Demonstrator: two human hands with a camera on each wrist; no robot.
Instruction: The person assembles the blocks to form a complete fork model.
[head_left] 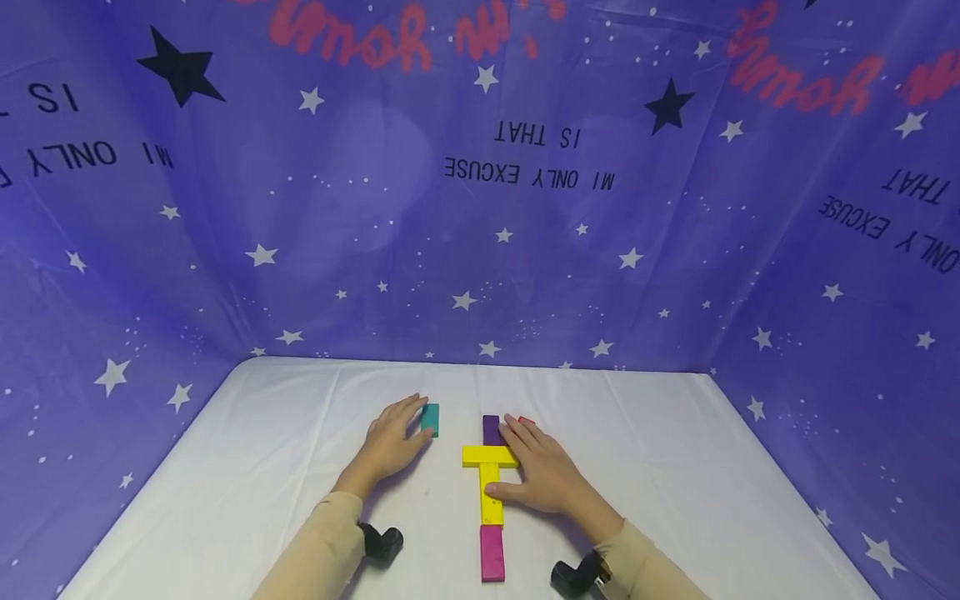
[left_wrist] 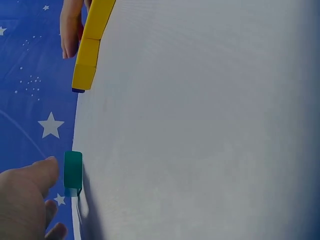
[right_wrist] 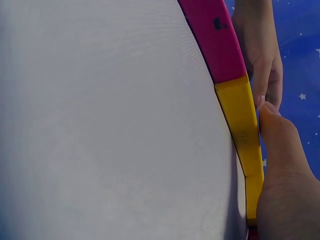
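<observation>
In the head view my left hand (head_left: 393, 437) lies beside a teal block (head_left: 431, 420), its thumb and fingertips at the block's left side. The left wrist view has a narrow gap between the thumb (left_wrist: 47, 172) and that teal block (left_wrist: 73, 170). My right hand (head_left: 546, 473) spreads over the right side of a row of blocks. Its fingertips are by a purple block (head_left: 491, 428), and the thumb lies over the upright yellow block (head_left: 490, 500). A crosswise yellow block (head_left: 483, 456) tops that one, with a magenta block (head_left: 492, 554) at the near end.
A red block (head_left: 527, 420) shows partly behind the right fingers. All the blocks lie on a white-covered table (head_left: 300, 400). Purple-blue cloth (head_left: 420, 250) with stars and lettering hangs at the back and both sides.
</observation>
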